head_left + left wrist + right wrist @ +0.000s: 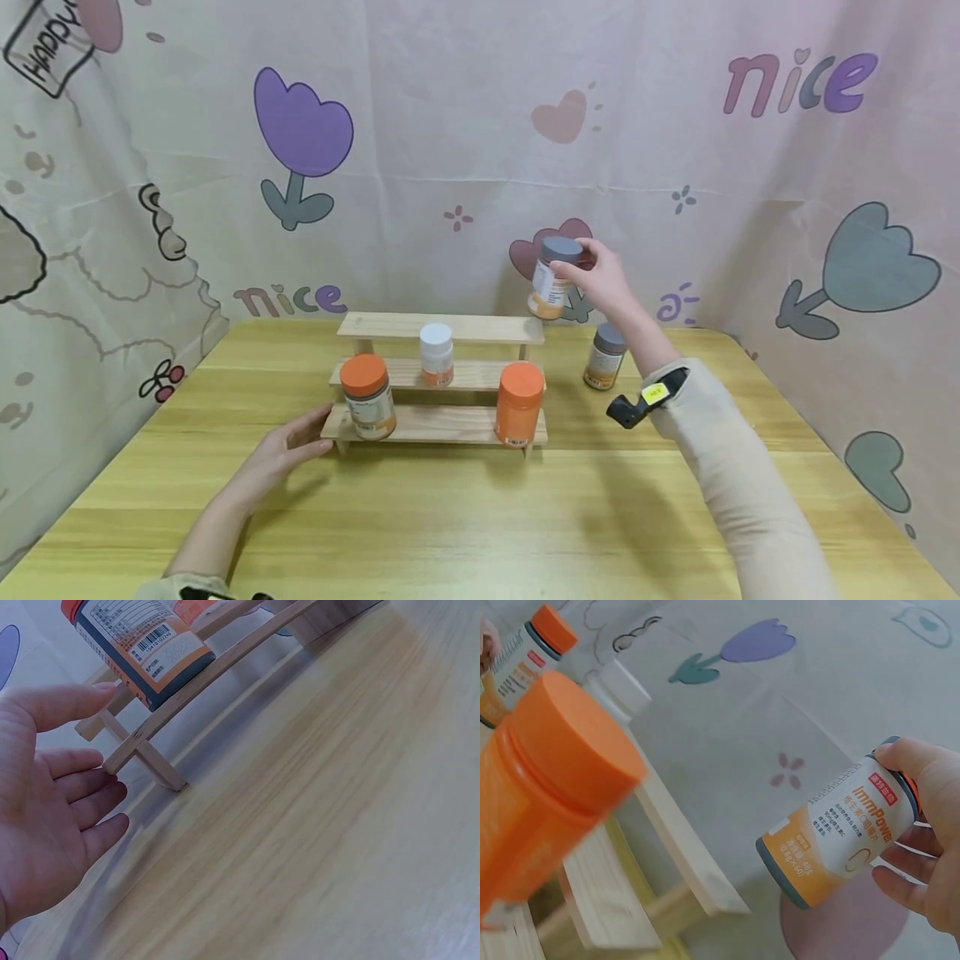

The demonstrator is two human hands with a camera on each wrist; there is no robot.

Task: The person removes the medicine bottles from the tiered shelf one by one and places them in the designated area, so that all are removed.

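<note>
Patterned cloth [450, 108] hangs behind the table [487, 521]; the right hand [602, 275] pinches a grey-lidded bottle [547, 287] (printed white above orange), the left hand [273, 457], fingers relaxed, beside a wooden rack [442, 328].

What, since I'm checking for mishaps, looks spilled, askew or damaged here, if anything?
Nothing stands out: the bottle in the right hand looks intact, three bottles on the wooden rack stand upright, and no spill shows on the table.
</note>
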